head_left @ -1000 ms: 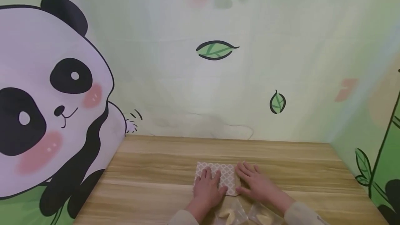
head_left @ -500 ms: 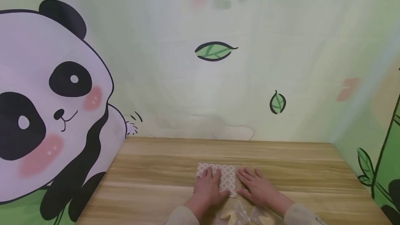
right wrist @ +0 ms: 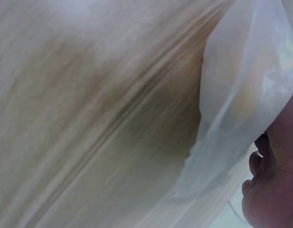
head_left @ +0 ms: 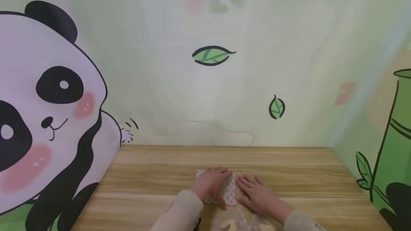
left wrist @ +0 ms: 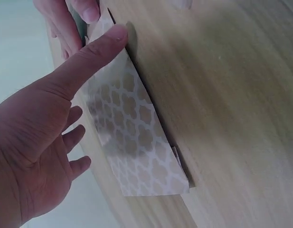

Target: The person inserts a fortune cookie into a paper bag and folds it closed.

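Note:
A flat paper bag with a beige-and-white lattice pattern (head_left: pixel 229 193) lies on the wooden table. Over it is my left hand (head_left: pixel 212 184), its fingers toward the far edge and its thumb by the near edge. In the left wrist view the left thumb stretches across the patterned bag (left wrist: pixel 137 128), whose near edge sits slightly raised with a small fold. My right hand (head_left: pixel 259 196) rests flat, straight fingertips at the bag's right side. Close to the right wrist are clear wrappers (head_left: pixel 240 220) with pale curved cookies (head_left: pixel 228 225); one translucent wrapper (right wrist: pixel 231 109) fills part of the right wrist view.
The wooden table (head_left: pixel 144 184) meets a pale green printed backdrop (head_left: pixel 160 81) at its back edge. A large panda print (head_left: pixel 67 117) covers the left side, and a printed green bamboo stalk (head_left: pixel 393 152) the right.
My left hand has shifted from lying flat on the bag to spanning it, fingers at the far edge, thumb near the front. The right hand stays at the bag's right side. The head view turned slightly right.

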Demonstrator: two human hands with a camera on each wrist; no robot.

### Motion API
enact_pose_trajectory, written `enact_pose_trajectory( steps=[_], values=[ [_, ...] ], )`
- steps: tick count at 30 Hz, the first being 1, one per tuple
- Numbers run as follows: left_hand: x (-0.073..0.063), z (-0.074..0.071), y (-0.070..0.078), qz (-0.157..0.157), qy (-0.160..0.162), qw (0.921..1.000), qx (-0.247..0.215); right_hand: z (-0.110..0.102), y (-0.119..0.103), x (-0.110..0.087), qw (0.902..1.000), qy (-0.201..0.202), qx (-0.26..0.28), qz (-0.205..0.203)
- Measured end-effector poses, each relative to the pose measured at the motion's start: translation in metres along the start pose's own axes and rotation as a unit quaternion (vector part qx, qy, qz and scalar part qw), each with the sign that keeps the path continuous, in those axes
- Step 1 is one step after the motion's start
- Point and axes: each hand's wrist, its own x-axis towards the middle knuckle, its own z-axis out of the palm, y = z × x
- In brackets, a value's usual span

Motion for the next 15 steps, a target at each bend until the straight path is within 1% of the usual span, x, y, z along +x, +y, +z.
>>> enact_pose_trajectory(
  steps=[3,8,10,15],
  values=[
    [0.0030,-0.0013,-0.0010,-0.001,-0.006,0.9999,0.010,-0.0003,-0.0005,0.0010,1.0000,0.002,-0.003,-0.001],
    [0.0042,-0.0003,-0.0013,-0.011,-0.007,0.9999,0.005,-0.0029,-0.0030,-0.0004,0.9998,0.012,0.010,-0.008],
    [0.0041,0.0001,-0.0013,-0.012,-0.007,0.9999,0.003,-0.0051,-0.0045,-0.0010,0.9996,0.015,0.022,-0.010],
    [0.0068,0.0032,-0.0036,-0.012,-0.005,0.9999,0.001,-0.0085,-0.0066,-0.0018,0.9994,0.019,0.027,-0.006]
  ],
)
